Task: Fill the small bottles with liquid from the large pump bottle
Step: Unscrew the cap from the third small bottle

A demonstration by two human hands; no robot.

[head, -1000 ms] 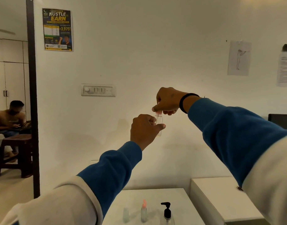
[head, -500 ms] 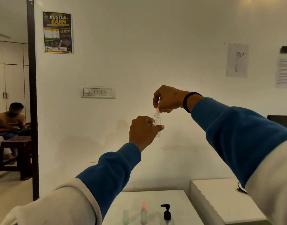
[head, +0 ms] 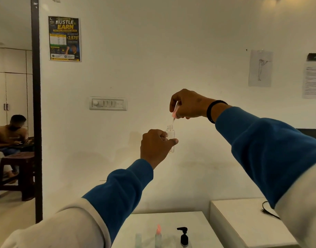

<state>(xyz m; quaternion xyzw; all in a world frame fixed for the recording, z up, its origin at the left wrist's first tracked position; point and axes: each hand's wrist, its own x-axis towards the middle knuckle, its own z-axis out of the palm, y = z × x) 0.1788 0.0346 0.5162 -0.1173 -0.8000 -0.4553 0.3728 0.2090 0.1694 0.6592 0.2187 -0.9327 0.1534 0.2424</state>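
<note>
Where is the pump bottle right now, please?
The pump bottle stands on the white table at the head view's bottom edge, right of the pink-capped bottle, below both raised hands.

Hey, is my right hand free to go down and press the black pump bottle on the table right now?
Probably not yet. Your right hand pinches the pink spray cap, lifted just above the small clear bottle that your left hand holds. The pump bottle stands unobstructed below; free that grip first.
</note>
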